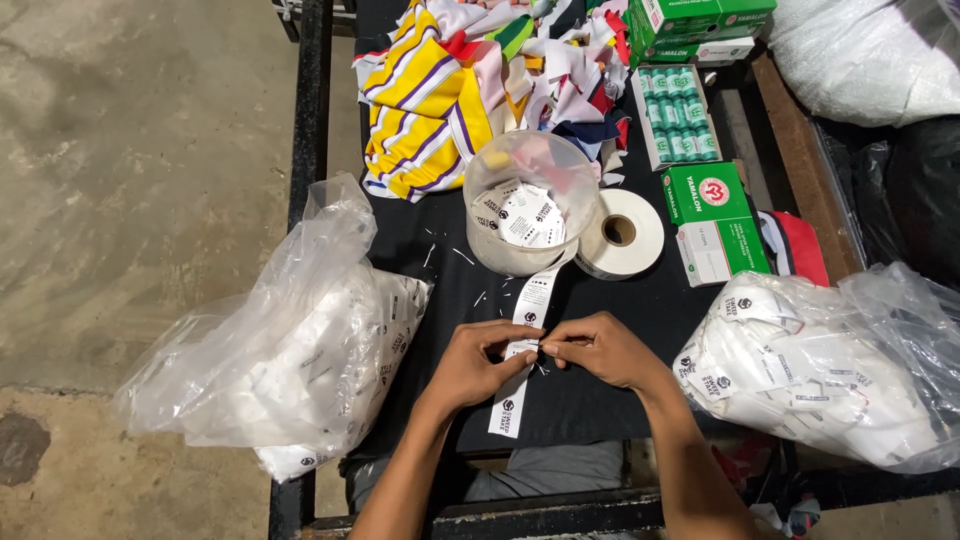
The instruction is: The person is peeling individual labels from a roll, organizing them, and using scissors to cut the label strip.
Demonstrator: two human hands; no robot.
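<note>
Seen from above, two bare forearms reach up from the bottom edge onto a black table (600,400). The left hand (478,362) and the right hand (598,350) meet at the middle, each with fingers closed in a pinch on a long white label strip (522,350) printed with dark marks; the pinch points sit almost touching, at one spot along the strip. The strip's free end lies flat toward the person, and its far end runs up into a clear plastic tub (530,200) holding loose cut labels. To separate a label cleanly here, it seems best to keep the thumbs close together on either side of the join and hold the strip flat and taut — a loose grip would likely tear it crooked. Just right of the tub lies a roll of white tape (620,232). At either side sit clear plastic bags of labels, one at left (290,350), one at right (820,370). Farther back are green boxes (715,215), a tray of green thread spools (676,115) and a heap of striped fabric pieces (430,100).
</note>
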